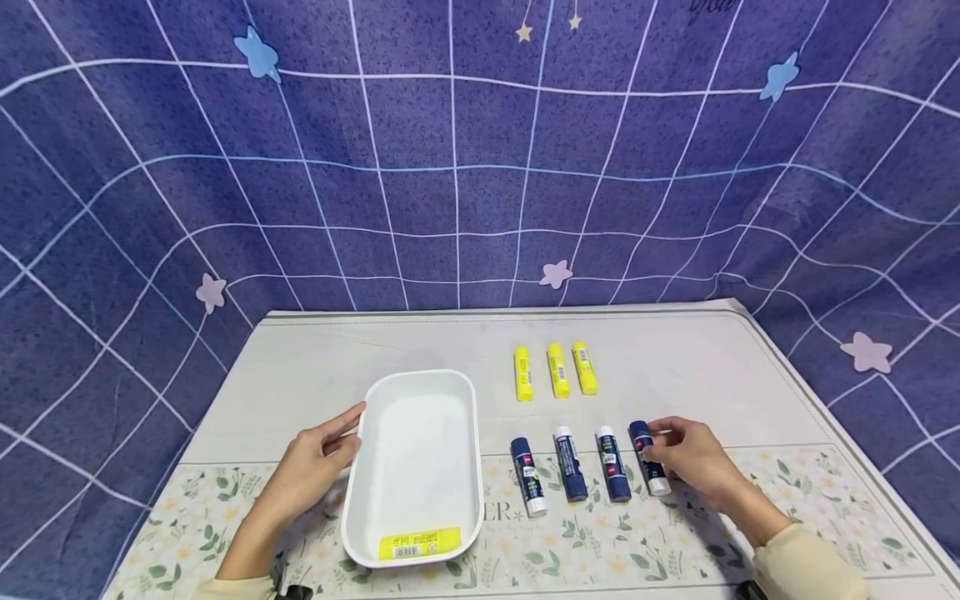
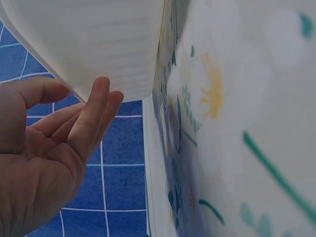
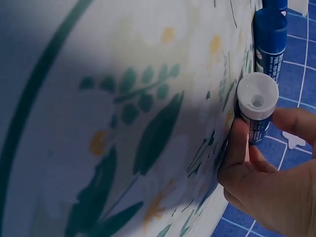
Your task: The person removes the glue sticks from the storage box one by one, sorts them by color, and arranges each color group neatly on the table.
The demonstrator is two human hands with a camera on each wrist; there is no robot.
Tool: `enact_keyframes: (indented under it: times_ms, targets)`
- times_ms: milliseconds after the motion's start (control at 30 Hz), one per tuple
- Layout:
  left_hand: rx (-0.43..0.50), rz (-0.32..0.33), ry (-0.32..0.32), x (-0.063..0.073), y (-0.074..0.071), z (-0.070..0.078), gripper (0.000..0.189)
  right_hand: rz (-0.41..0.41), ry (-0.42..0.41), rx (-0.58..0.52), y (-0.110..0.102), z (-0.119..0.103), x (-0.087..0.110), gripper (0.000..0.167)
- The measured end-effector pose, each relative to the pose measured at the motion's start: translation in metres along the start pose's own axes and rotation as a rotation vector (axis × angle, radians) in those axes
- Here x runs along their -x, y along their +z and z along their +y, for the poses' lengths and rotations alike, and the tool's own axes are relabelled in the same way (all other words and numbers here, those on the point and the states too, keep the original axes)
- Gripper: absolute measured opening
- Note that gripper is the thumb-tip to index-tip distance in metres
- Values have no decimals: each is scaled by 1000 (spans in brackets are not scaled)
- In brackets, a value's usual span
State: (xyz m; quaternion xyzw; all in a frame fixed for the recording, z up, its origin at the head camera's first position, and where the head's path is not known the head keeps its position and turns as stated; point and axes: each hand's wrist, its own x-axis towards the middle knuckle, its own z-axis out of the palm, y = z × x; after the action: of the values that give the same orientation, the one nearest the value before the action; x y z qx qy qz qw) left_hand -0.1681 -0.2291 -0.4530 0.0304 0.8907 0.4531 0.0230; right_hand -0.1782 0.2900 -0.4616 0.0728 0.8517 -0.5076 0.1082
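Observation:
My left hand (image 1: pixel 311 467) touches the left rim of a white rectangular tray (image 1: pixel 423 450); in the left wrist view its extended fingers (image 2: pixel 95 101) lie along the tray's outer wall. A yellow glue stick (image 1: pixel 419 543) lies in the tray at its near end. My right hand (image 1: pixel 697 458) pinches the rightmost dark blue glue stick (image 1: pixel 649 458) between thumb and fingers. Its white end (image 3: pixel 257 94) faces the right wrist camera. To its left lie more dark blue glue sticks, one (image 1: pixel 613 463) right beside it, another (image 1: pixel 571 463) in the middle and one (image 1: pixel 528 476) nearest the tray.
Behind the blue row lie three yellow glue sticks, at left (image 1: pixel 523 373), middle (image 1: pixel 558 370) and right (image 1: pixel 584 367). A pale mat with a flowered front band (image 1: pixel 585 554) covers the table. A purple-blue curtain (image 1: pixel 480 167) hangs along the back and both sides.

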Motion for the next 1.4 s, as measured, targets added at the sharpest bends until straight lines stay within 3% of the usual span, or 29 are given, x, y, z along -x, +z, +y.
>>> enact_keyframes:
  times_ms: [467,633,733,867,1100,1233,1400]
  targets:
    - [-2,-5,5,1,0,-2,52,56,-28,149,1,-2,4,56]
    - [2,-12,-2,2,0,-2,53,186,-115,240,-11,-12,0,49]
    - [-4,-6,-7,3,-1,-2,53,241,-155,210,-16,-19,-4,44]
    - [1,-6,2,3,-2,-2,53,240,-207,117,-19,-32,-6,42]
    - [8,-13,6,3,-1,-2,53,128,-342,-75,-8,-59,-12,40]
    - [0,-12,7,2,-2,-1,53,-16,-364,-181,6,-76,-16,43]
    - [-1,-5,11,2,-2,-2,52,-199,-373,-216,26,-98,-20,46]
